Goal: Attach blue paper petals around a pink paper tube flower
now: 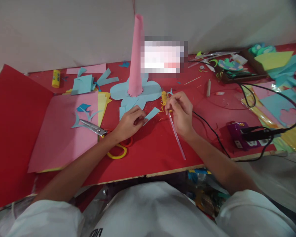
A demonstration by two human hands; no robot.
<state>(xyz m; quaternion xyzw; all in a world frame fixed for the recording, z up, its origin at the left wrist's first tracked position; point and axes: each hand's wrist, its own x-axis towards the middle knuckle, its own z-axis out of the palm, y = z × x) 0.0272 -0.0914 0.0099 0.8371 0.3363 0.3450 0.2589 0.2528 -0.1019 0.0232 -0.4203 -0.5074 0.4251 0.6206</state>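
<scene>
My left hand (132,122) has curled fingers beside a light blue paper strip (153,114); what its fingertips hold, if anything, is too small to tell. My right hand (180,113) is pinched near the top end of a clear plastic stick (178,140), which slants down toward the table's front edge. A small yellow object (164,98) lies just left of my right fingers. Beyond my hands a pink paper cone (136,59) stands upright on a light blue petal-shaped paper base (151,90). Scissors (95,128) with red and yellow handles lie by my left wrist.
Pink sheets (69,131) lie at left beside a raised red board (17,131). A yellow glue stick (56,79) stands behind them. At right are a purple socket box (238,140) with black cables, a dark tray (256,64) and coloured paper. A blurred bright rectangle (162,56) is at the wall.
</scene>
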